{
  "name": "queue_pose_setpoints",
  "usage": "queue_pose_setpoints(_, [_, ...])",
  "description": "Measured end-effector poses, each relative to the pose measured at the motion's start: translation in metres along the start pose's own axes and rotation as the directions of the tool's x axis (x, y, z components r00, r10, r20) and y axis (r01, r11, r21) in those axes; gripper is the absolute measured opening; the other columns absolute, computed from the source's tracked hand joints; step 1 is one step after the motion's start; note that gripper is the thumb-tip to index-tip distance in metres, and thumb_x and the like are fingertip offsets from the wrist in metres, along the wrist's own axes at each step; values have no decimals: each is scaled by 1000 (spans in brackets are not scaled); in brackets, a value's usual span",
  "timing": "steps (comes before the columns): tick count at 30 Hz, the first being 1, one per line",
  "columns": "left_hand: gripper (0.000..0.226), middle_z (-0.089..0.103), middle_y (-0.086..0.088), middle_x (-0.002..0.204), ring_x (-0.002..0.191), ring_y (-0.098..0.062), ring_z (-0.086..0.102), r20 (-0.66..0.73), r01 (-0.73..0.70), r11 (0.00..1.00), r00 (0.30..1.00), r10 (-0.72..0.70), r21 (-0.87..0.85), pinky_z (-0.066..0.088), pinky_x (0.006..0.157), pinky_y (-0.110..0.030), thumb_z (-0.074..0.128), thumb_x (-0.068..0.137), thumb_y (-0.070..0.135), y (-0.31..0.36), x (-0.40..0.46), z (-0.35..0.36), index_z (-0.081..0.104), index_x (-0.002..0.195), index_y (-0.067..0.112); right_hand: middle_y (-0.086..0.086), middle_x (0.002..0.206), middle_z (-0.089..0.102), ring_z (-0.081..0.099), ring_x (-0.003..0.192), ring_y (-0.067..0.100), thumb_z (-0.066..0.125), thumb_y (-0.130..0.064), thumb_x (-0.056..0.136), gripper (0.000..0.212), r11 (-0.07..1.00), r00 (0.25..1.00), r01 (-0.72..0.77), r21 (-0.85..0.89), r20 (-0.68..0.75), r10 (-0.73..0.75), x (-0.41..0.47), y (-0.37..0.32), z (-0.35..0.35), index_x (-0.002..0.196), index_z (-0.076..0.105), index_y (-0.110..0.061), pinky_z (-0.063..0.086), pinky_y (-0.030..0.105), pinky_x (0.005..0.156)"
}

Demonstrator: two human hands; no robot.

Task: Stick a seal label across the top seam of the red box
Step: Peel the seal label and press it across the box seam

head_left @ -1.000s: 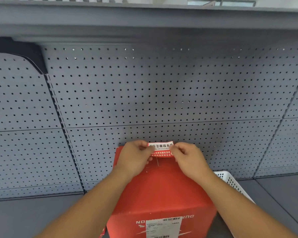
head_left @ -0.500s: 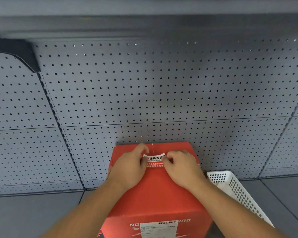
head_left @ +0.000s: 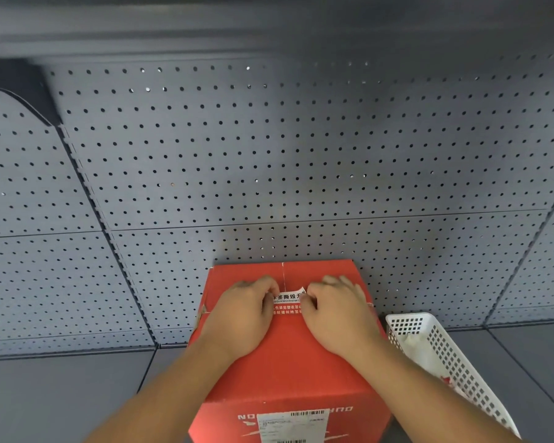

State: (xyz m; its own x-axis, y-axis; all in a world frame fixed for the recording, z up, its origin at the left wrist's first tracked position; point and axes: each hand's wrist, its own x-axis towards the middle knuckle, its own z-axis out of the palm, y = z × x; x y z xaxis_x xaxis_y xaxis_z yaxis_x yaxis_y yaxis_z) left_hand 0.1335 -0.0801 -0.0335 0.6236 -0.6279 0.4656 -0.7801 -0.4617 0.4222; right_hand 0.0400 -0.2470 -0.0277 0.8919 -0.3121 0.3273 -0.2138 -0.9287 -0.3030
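Note:
The red box (head_left: 288,362) stands on the grey shelf against the pegboard, its top seam running away from me down the middle. A white and red seal label (head_left: 288,301) lies across that seam near the far part of the top. My left hand (head_left: 242,314) rests on the box top with its fingers curled on the label's left end. Over on the other side, my right hand (head_left: 339,311) holds the right end, whose upper corner curls up a little. Both ends of the label are hidden under my fingers.
A white perforated plastic basket (head_left: 442,356) stands just right of the box, touching its side. The grey pegboard back wall (head_left: 269,155) rises right behind the box. An upper shelf overhangs at the top, with a dark bracket (head_left: 23,87) at upper left.
Both hands brought the label down from above the box's far edge onto the top and now press it across the seam. My view has tilted slightly downward.

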Motion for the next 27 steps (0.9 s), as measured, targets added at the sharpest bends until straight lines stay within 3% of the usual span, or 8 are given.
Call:
queue_pose_setpoints(9, [14, 56, 11, 66, 70, -19, 54, 3, 6, 1000, 1000, -6, 22, 40, 65, -35, 56, 92, 13, 0, 1, 2, 62, 91, 26, -6, 74, 42, 51, 82, 25, 50, -35, 94, 29, 999, 999, 11, -33, -50, -13, -1, 0, 5, 70, 58, -20, 40, 41, 74])
queue_pose_setpoints(18, [13, 67, 8, 77, 75, -19, 55, 23, 5, 999, 1000, -7, 49, 45, 70, -37, 51, 89, 18, -3, 2, 6, 60, 92, 27, -6, 74, 46, 52, 81, 24, 54, -36, 91, 28, 999, 999, 4, -39, -43, -6, 0, 0, 6, 69, 61, -21, 45, 42, 75])
queue_pose_setpoints(22, [14, 64, 8, 71, 71, -19, 53, 6, 15, 998, 1000, -16, 60, 40, 66, -35, 57, 89, 14, -1, 0, 6, 62, 92, 26, -3, 77, 55, 53, 82, 24, 54, -39, 89, 27, 999, 999, -18, -32, -37, 16, 0, -1, 5, 69, 55, -22, 45, 42, 76])
queue_pose_setpoints(27, [15, 55, 16, 73, 72, -15, 55, 2, 30, 999, 1000, -31, 33, 37, 68, -28, 58, 88, 13, -2, 1, 5, 64, 91, 27, -4, 89, 59, 52, 89, 23, 56, -40, 88, 16, 998, 997, -63, 17, -35, 64, 2, 1, 4, 87, 50, -25, 42, 42, 80])
